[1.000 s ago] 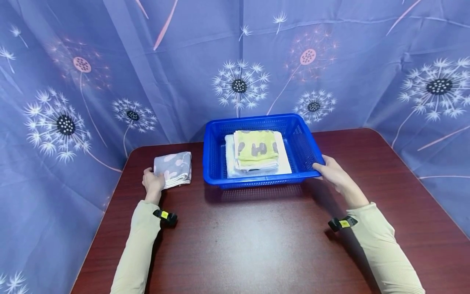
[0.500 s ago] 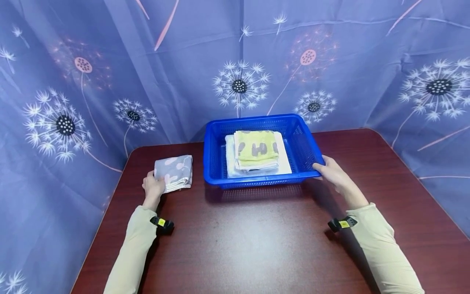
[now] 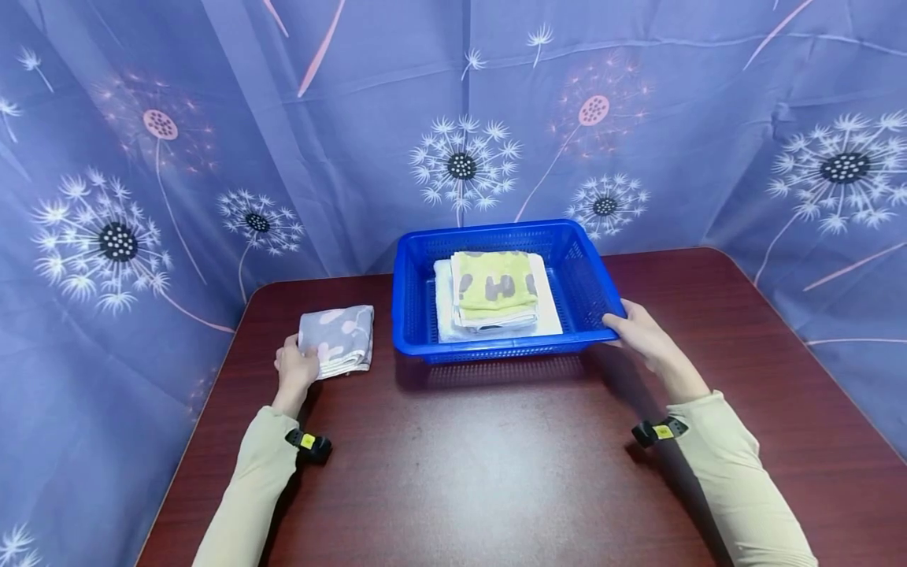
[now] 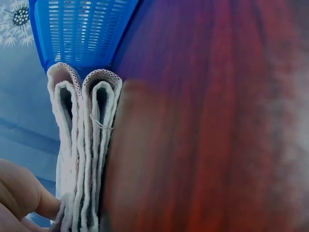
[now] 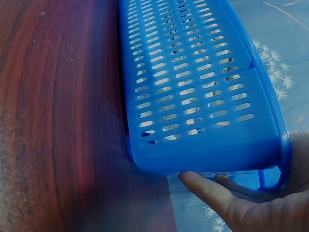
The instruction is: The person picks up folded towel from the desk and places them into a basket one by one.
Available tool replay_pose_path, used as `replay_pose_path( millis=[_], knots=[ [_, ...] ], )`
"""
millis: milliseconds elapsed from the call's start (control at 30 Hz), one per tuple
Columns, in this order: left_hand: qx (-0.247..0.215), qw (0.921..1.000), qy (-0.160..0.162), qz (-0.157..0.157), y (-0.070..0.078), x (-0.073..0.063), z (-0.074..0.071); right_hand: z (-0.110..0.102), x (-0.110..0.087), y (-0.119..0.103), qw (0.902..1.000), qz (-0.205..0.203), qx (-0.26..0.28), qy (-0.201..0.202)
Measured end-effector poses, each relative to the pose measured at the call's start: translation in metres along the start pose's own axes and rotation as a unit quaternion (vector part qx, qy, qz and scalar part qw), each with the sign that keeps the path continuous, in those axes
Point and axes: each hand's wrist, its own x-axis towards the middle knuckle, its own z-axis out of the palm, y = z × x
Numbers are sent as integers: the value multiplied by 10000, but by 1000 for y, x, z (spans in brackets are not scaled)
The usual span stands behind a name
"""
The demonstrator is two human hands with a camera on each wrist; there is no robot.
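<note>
A folded grey towel (image 3: 338,339) with pink shapes lies on the table at the left. My left hand (image 3: 296,367) pinches its left edge, thumb on top; the other fingers are partly hidden. In the left wrist view the towel's stacked white-edged folds (image 4: 87,145) face the camera. To the right of it stands a blue perforated basket (image 3: 507,346). A yellow-green towel (image 3: 498,287) with grey patches sits folded inside, on top of white folded cloths (image 3: 549,307). My right hand (image 3: 641,329) grips the basket's front right corner, fingers curled round the rim.
The dark red wooden table (image 3: 453,472) carries everything. Behind it and along both sides hangs a blue curtain (image 3: 354,157) with dandelion prints, close to the basket's back edge. A strip of bare table separates the grey towel from the basket.
The grey towel has slid a little towards me and slightly right, with my left hand on it. My right hand and the basket have stayed in place.
</note>
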Motion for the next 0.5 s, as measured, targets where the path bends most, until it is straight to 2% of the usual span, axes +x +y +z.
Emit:
replay_pose_path(
  millis=[333, 500],
  knots=[
    [128, 9995, -76, 294, -5, -9, -1, 0, 1, 2, 9999, -107, -32, -30],
    [147, 9995, -137, 252, -5, -12, -2, 1, 0, 0, 10000, -56, 68, -3]
  ],
)
